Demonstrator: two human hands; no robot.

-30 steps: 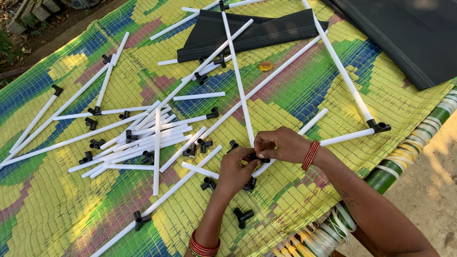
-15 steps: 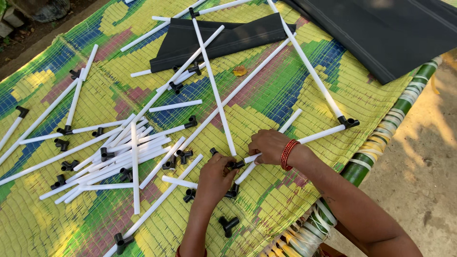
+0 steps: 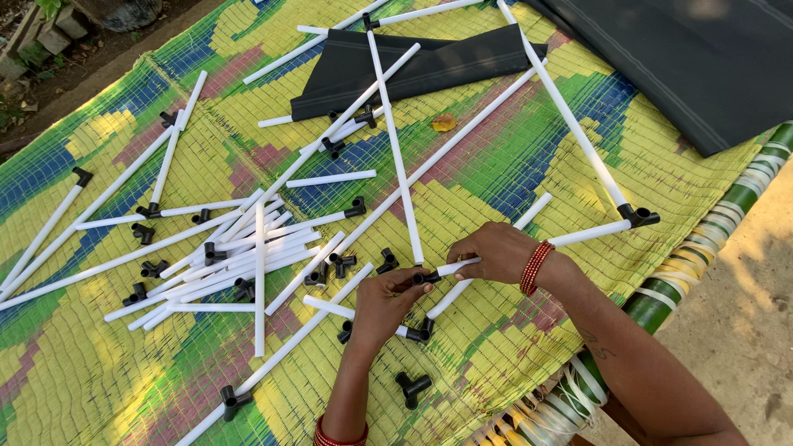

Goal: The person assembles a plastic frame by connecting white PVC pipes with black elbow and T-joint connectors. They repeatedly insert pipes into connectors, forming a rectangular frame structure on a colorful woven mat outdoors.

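White plastic pipe lies across the woven mat, its far end in a black corner connector. The right hand grips the near end steady while the left hand pinches a small black connector against that same end.

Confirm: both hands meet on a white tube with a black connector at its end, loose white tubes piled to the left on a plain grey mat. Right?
Not quite. The mat is not plain grey: the head view shows it woven in yellow, green, blue and pink. The rest holds: left hand and right hand meet on a white tube with a black connector at its end, loose white tubes piled to the left.
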